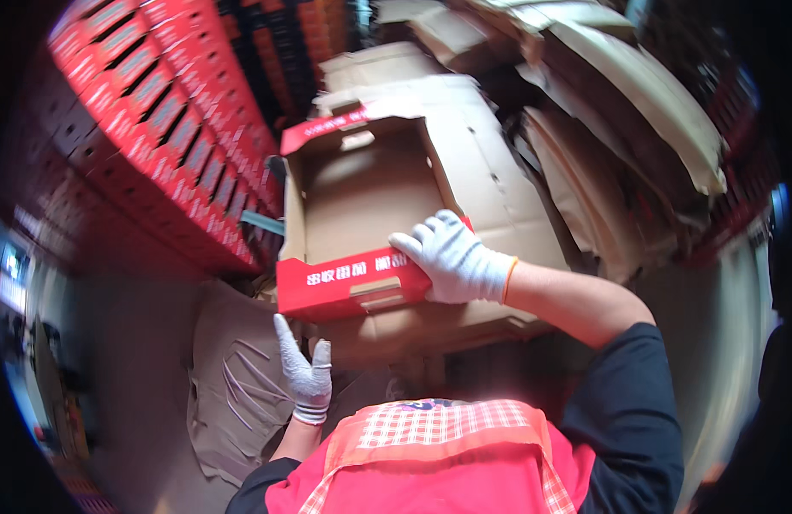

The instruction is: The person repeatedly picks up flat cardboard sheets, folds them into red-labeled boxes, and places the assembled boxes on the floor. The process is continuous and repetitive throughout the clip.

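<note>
A red open-topped cardboard tray [353, 283] with a plain brown inside rests on a stack of flat brown cardboard [486, 163]. White lettering and a handhold slot show on its near wall. My right hand [465, 261], in a white knit glove with an orange cuff, grips the tray's near right corner, its fingers over the top edge. Just below the near left corner is my left hand [309, 373], gloved the same way. Its fingers and thumb are spread apart, with nothing between them, and it looks apart from the tray.
Tall stacks of red cardboard trays [169, 120] rise on the left. Bundles of flat brown cardboard [619, 111] lean at the right and back. Low on the left lies a brown sheet [233, 385] with pale straps [242, 381] over it.
</note>
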Motion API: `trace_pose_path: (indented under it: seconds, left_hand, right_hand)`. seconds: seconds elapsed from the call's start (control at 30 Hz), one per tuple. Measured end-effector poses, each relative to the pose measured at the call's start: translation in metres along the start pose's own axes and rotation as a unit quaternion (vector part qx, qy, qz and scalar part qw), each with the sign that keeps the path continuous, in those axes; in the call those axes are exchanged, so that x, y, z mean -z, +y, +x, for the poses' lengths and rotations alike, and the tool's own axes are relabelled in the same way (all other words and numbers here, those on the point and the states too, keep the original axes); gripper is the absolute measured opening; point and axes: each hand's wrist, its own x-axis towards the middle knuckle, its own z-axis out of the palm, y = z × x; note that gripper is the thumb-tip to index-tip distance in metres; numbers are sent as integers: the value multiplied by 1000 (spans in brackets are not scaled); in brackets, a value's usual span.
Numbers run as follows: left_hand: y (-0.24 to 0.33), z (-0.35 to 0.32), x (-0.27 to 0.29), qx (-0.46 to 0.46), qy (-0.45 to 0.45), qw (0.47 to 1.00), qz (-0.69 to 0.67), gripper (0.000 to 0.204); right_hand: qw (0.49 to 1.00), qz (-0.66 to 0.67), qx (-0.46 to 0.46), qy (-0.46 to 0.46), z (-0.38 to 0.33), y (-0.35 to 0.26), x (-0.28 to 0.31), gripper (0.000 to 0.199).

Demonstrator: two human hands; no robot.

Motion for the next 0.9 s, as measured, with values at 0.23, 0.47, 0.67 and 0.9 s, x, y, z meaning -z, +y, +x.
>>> trace_pose_path:
  seconds: [0.23,0.47,0.67,0.9]
  left_hand:
    - [12,8,-50,-84,-245,957,-133,65]
    - [45,-62,-166,-25,-694,709,-122,42]
    - [86,-164,-247,-134,-828,529,-131,36]
    - [115,-258,-300,-258,-875,384,-140,30]
  right_hand:
    - [940,-162,-280,111,-168,-31,108,79]
    - [869,-240,-416,122,-314,-129,141,60]
    - [872,-94,-473,80,-356,-169,88,45]
    - [796,-76,-598,59,-437,-222,82,43]
